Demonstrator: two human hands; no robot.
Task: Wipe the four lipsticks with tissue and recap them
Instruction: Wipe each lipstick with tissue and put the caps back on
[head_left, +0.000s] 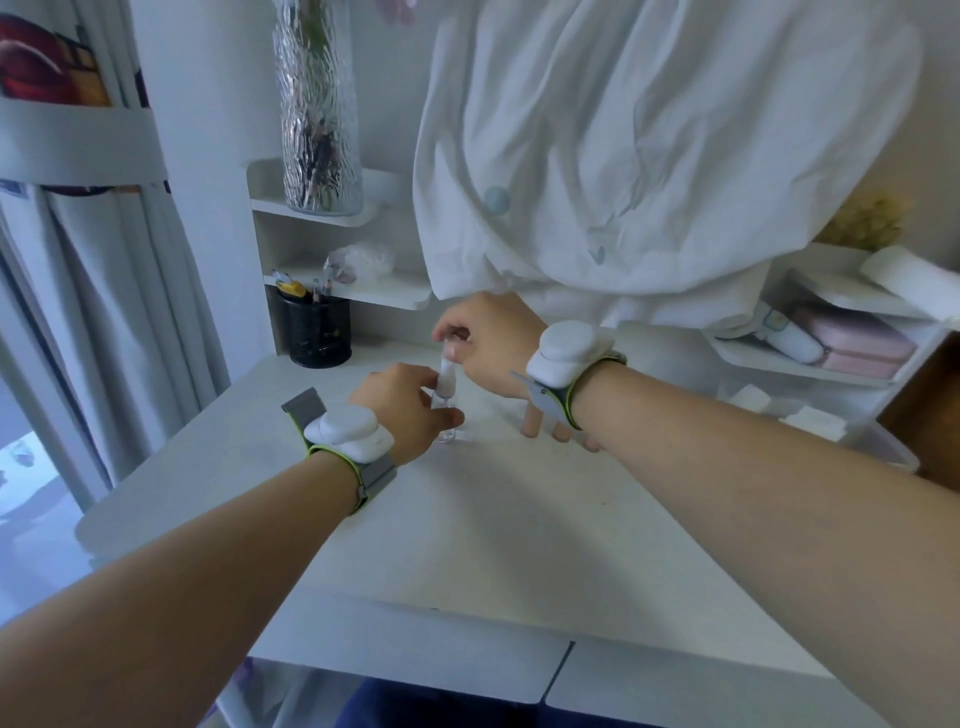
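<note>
A pale, clear-cased lipstick (445, 375) stands upright near the middle of the white table (467, 530). My left hand (408, 410) grips its lower part, with the thumb by the clear base (451, 434). My right hand (491, 345) pinches its top end between thumb and forefinger, and the other fingers hang down toward the table. Whether that top piece is the cap or a bit of tissue cannot be told. No other lipsticks show in this view.
A black mesh pen holder (318, 332) stands at the table's back left, under white shelves with a glass vase (318, 109). A white cloth (649, 156) hangs behind the hands. At the right are a clear box with white tissue pieces (810, 418) and a pink case (857, 345).
</note>
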